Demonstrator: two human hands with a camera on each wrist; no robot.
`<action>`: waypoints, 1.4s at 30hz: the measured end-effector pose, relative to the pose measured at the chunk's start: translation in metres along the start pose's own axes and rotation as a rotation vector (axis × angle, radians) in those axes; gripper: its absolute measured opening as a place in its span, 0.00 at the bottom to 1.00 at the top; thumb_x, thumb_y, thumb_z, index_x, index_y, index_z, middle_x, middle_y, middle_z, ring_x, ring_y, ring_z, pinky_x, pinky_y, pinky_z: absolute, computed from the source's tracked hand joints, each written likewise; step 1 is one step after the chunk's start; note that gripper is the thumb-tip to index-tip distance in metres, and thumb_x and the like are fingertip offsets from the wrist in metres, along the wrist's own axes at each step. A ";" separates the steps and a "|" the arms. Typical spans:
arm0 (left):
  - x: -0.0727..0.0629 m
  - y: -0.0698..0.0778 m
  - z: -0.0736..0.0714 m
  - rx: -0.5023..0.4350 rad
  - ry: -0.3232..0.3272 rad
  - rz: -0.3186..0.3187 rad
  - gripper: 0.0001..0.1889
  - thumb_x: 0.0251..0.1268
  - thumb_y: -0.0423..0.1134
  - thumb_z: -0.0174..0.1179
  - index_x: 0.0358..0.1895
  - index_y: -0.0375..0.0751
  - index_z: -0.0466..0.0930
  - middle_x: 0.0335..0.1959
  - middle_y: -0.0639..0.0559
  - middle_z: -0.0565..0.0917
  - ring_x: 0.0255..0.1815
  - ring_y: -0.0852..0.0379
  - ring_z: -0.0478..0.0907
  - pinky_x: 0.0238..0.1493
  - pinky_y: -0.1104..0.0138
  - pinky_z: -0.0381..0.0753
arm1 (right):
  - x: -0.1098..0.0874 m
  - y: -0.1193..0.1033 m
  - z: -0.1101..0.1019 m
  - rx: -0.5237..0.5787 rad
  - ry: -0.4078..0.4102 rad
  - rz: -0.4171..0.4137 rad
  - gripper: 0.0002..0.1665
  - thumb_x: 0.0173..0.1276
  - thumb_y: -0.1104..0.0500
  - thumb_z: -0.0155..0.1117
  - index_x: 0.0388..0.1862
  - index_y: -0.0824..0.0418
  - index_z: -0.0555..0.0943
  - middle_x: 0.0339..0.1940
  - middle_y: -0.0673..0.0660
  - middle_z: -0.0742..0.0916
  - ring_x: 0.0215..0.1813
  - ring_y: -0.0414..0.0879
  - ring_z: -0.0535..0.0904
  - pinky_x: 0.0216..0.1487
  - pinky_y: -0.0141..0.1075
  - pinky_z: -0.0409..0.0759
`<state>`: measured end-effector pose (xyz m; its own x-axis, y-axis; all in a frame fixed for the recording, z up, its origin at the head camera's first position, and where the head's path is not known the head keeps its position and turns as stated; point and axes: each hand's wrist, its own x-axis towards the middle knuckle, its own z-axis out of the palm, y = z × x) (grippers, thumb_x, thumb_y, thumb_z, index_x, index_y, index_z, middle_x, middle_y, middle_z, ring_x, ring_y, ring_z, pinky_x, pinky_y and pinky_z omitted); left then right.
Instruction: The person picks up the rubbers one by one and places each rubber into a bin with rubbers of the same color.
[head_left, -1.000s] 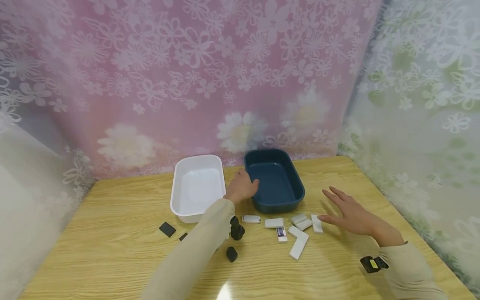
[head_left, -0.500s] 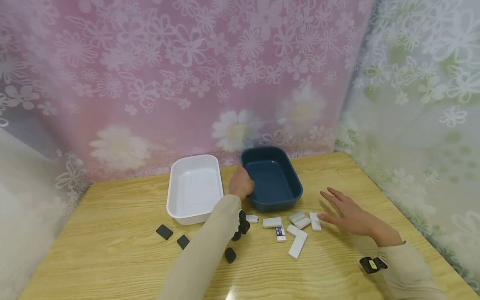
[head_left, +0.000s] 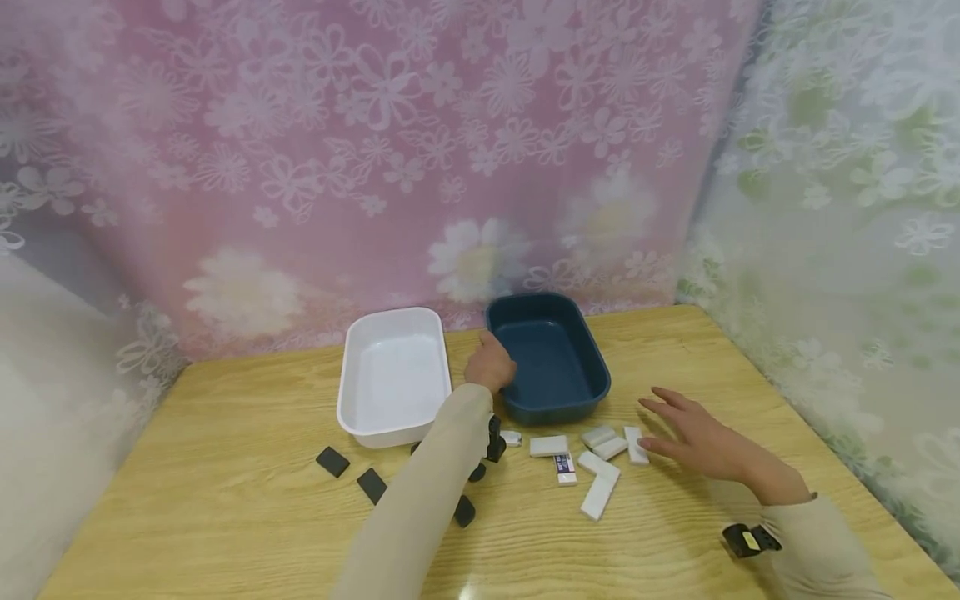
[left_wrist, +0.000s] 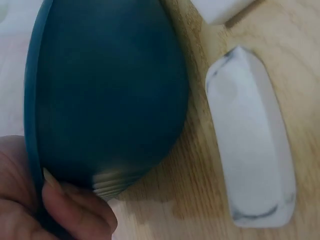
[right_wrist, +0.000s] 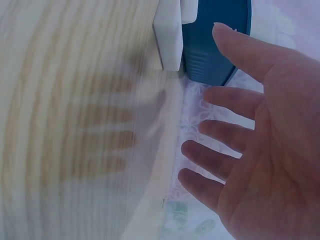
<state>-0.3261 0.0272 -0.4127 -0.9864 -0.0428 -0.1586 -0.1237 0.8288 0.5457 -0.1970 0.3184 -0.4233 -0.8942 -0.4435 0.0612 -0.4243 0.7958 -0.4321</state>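
My left hand (head_left: 491,364) grips the left rim of the dark blue plastic basin (head_left: 553,414). In the left wrist view the fingers (left_wrist: 75,212) curl under the rim, with the thumb side over it. A white eraser (left_wrist: 252,145) with grey smudges lies beside the basin. My right hand (head_left: 701,437) hovers over the table at the right, fingers spread and holding nothing. Nearest to it is a white eraser (head_left: 636,446). More white erasers (head_left: 597,496) lie in front of the basin, one in a printed sleeve (head_left: 564,468).
A white basin (head_left: 393,435) stands left of the blue one. Several small black pieces (head_left: 332,461) lie on the table (head_left: 225,500), some partly hidden by the left sleeve (head_left: 420,500). A floral curtain (head_left: 337,167) hangs behind the table.
My left hand, earlier spread at the blue basin's left side, has closed on its rim. The left forearm has swung right, uncovering more black pieces. My right hand stays about where it was.
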 end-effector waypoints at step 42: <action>-0.003 0.010 0.010 0.050 0.127 -0.065 0.26 0.56 0.38 0.65 0.52 0.35 0.61 0.28 0.41 0.83 0.33 0.47 0.83 0.32 0.57 0.81 | 0.014 -0.036 0.017 0.039 -0.103 0.367 0.33 0.64 0.49 0.63 0.56 0.74 0.69 0.31 0.55 0.81 0.27 0.45 0.74 0.27 0.41 0.72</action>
<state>-0.3233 0.0412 -0.4149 -0.9826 -0.1647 -0.0854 -0.1853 0.8486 0.4955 -0.1923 0.2764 -0.4225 -0.9658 -0.1724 -0.1935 -0.0709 0.8939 -0.4426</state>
